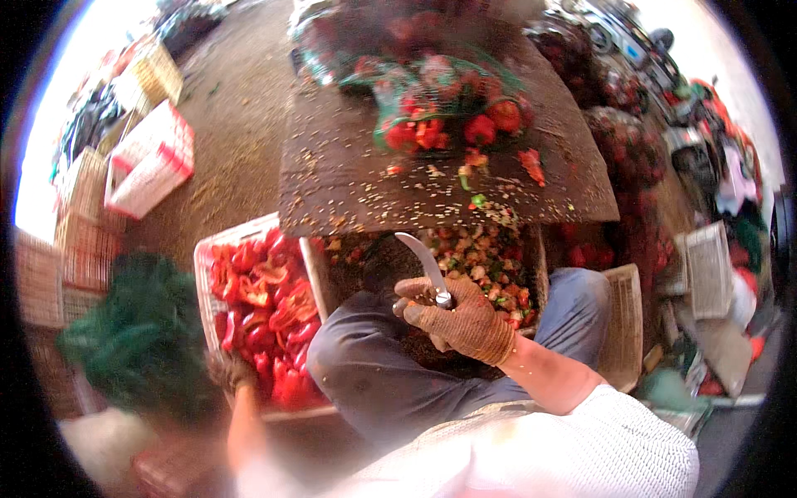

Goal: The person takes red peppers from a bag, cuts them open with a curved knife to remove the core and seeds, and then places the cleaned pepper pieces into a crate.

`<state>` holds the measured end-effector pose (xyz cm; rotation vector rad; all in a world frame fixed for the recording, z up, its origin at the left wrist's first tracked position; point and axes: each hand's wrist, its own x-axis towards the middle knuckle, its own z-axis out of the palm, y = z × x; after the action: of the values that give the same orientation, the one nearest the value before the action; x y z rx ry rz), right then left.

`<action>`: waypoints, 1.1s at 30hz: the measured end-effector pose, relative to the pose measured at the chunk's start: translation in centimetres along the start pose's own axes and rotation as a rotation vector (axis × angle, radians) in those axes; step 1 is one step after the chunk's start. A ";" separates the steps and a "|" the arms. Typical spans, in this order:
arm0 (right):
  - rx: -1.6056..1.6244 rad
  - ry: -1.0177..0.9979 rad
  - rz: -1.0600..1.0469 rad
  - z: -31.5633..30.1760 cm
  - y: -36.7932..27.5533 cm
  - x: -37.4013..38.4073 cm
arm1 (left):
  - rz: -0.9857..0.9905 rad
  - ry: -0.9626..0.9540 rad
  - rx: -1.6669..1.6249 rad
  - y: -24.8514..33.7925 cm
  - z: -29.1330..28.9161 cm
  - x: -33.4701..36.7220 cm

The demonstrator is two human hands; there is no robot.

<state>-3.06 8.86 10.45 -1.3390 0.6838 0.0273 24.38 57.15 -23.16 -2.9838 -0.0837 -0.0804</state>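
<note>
A short knife with a curved blade [423, 259] is in my right hand [465, 319], which wears a brown knitted glove. Its fingers wrap around the knife's handle, and the blade points up and away from me. Down at the left, my gloved left hand [231, 371] is at the near-left rim of a pale plastic crate [314, 282]. Blur and dark colour hide what its fingers do. Cut red peppers [266, 307], several of them opened halves, fill this crate.
Ahead, a brown board [332, 183] scattered with seeds holds a green net bag [448, 91] of red peppers. Beneath its near edge, pepper cores [481, 266] lie in a container between my legs. Green netting [141, 332] is heaped at left; a white-and-red crate [154, 162] stands beyond.
</note>
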 end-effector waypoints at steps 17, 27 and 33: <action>0.291 0.307 0.102 -19.4 12.8 -2.0 | 0.474 -0.922 -1.337 39.1 -33.5 -5.7; 0.538 0.309 0.194 -23.9 10.6 -1.3 | 0.889 -0.724 -1.267 80.6 -35.7 -13.6; 0.464 0.158 0.347 -25.2 9.9 -3.6 | 0.658 -0.164 -0.634 91.5 -36.5 -16.4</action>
<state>-20.94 -9.87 1.74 -0.7732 0.9833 0.0389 11.72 -39.62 -2.13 -3.4262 1.0860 0.2621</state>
